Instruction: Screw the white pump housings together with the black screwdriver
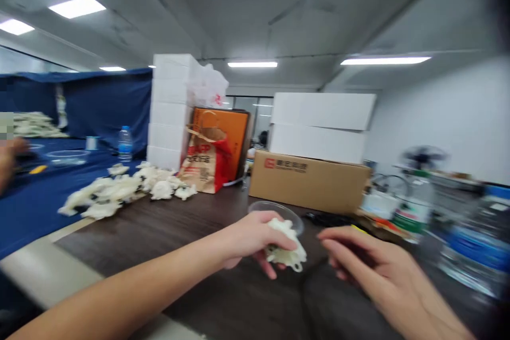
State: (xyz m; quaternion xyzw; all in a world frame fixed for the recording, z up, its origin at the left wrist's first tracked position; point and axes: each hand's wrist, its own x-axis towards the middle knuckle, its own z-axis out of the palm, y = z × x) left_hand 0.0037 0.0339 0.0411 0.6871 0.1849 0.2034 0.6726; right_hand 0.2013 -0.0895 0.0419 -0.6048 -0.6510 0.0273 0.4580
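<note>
My left hand (pixel 263 241) is closed around a cream-white piece (pixel 292 255) with a ruffled edge and a small loop at its lower right. It looks like soft fabric or lace, but blur hides the exact kind. To the right, apart from that piece, my right hand (pixel 362 257) has its thumb and forefinger brought together in a pinch. Whatever sits between those fingertips, if anything, is too small to make out. Just behind my left hand lies a clear round plastic tub (pixel 279 208), partly covered by the hand and the piece.
Similar cream pieces lie heaped (pixel 115 191) on the dark table (pixel 191 223) at left. Behind stand a paper bag (pixel 203 164), a cardboard box (pixel 306 180) and white foam blocks (pixel 169 111). Large bottles (pixel 478 244) line the right. Another person's hand (pixel 11 159) shows at far left.
</note>
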